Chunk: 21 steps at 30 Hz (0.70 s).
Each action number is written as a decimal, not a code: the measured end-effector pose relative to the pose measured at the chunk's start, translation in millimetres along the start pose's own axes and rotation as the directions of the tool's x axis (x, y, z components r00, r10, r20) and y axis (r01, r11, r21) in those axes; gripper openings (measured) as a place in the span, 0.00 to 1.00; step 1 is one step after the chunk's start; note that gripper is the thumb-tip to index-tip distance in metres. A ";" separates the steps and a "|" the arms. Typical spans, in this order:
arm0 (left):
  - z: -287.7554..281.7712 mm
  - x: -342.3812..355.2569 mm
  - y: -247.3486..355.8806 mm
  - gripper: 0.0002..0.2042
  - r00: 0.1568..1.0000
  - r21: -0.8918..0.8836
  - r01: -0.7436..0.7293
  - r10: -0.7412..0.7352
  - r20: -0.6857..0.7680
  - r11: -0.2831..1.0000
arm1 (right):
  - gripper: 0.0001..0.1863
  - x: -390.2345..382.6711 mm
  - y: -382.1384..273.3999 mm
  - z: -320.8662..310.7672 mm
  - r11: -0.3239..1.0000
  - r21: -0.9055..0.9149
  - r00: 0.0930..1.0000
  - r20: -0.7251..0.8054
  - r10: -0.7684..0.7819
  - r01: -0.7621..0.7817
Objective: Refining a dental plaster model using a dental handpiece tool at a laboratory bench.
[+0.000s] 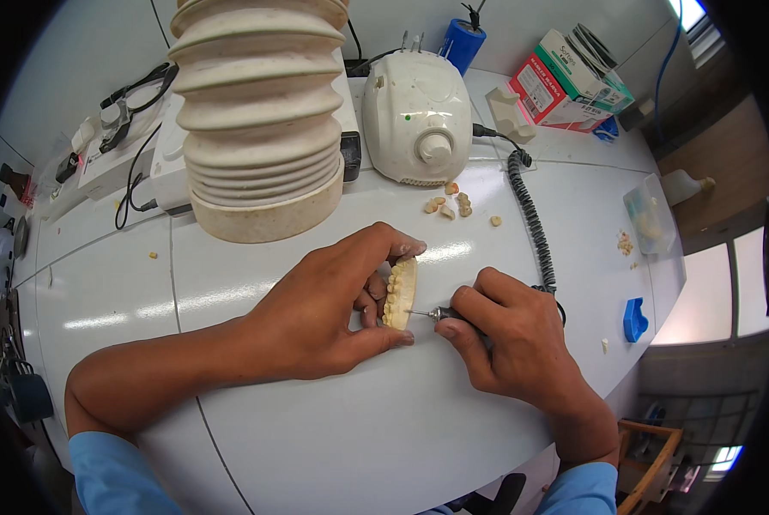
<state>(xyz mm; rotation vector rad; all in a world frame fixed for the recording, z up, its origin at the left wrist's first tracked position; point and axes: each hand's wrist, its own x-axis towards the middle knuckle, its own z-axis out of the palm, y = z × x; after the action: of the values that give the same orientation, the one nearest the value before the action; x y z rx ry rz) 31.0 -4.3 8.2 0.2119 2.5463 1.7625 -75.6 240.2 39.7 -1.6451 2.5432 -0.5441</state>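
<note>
Between the thumb and fingers of my left hand (333, 305) is a pale yellow dental cast (402, 292), held on edge with its row of teeth toward my palm. My right hand (509, 330) grips a dark rotary handpiece (447, 315) like a pen. Its thin metal bur points left and meets the flat side of the cast, or nearly so; whether it touches I cannot tell. A black coiled cord (532, 219) runs from behind my right hand up to a white control box (419, 116) with a round knob and a small lit green light.
A ribbed cream hose (264, 120) stands over the table behind my left hand. Several small tooth-coloured pieces (447, 206) lie before the control box. At right are a clear plastic container (650, 215) and a blue tray (634, 320); boxes (565, 81) stand at the back.
</note>
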 end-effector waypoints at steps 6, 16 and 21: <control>0.8 0.1 -2.7 0.40 1.000 0.004 0.022 -0.022 0.010 1.000 | 0.14 -0.9 1.2 0.4 1.000 0.010 1.000 0.007 0.005 -0.005; -0.6 0.0 -2.1 0.40 0.999 0.004 0.035 -0.035 0.020 0.999 | 0.13 -0.1 -0.3 -1.6 1.000 0.002 1.000 0.013 0.015 -0.016; 0.6 0.1 -3.1 0.40 1.000 -0.007 0.006 -0.006 0.004 1.000 | 0.13 -0.2 0.7 -1.6 1.000 0.007 1.000 0.017 0.015 -0.015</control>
<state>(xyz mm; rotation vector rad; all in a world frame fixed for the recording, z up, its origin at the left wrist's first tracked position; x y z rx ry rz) 30.6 -4.8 5.1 0.2075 2.5350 1.7668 -76.5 241.0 40.9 -1.6202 2.5358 -0.5354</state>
